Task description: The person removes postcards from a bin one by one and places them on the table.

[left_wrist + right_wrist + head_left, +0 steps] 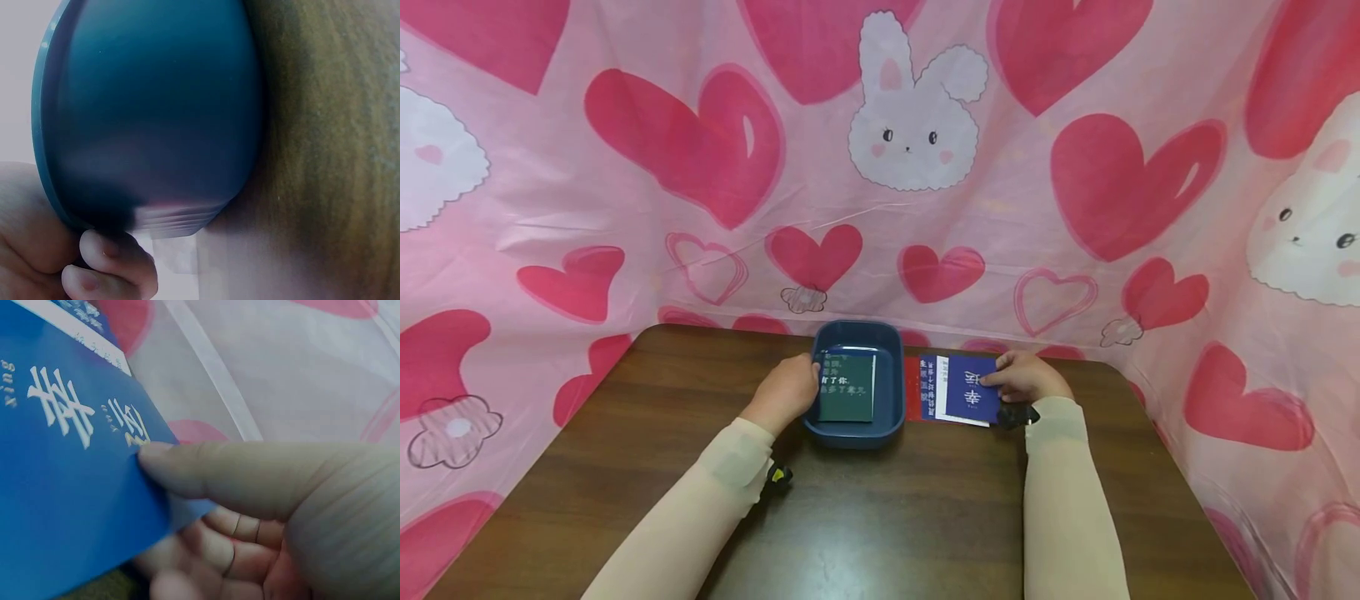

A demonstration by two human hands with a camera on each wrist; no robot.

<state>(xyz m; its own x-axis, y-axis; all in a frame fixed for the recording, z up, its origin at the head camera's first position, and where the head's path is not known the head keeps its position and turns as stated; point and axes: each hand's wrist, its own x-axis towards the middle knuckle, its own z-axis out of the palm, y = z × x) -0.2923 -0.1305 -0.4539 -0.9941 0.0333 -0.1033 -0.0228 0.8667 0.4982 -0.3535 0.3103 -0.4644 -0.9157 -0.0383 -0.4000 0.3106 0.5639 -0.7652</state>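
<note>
A dark blue tray point(853, 433) sits mid-table with a green card point(847, 387) lying in it. My left hand point(792, 392) grips the tray's left rim; in the left wrist view curled fingers point(109, 262) tuck under the tray's outer wall point(156, 119). To the right of the tray, my right hand point(1025, 377) pinches a blue card point(970, 392) with white characters, thumb on top and fingers beneath. In the right wrist view the thumb point(206, 472) presses the blue card point(62, 487). More cards, red and blue-white point(922, 387), lie under it.
The brown wooden table point(880, 517) has a rounded far edge. A pink cloth with hearts and rabbits point(917, 125) hangs behind and on both sides, close to the table. Black wrist devices point(778, 477) sit on both forearms.
</note>
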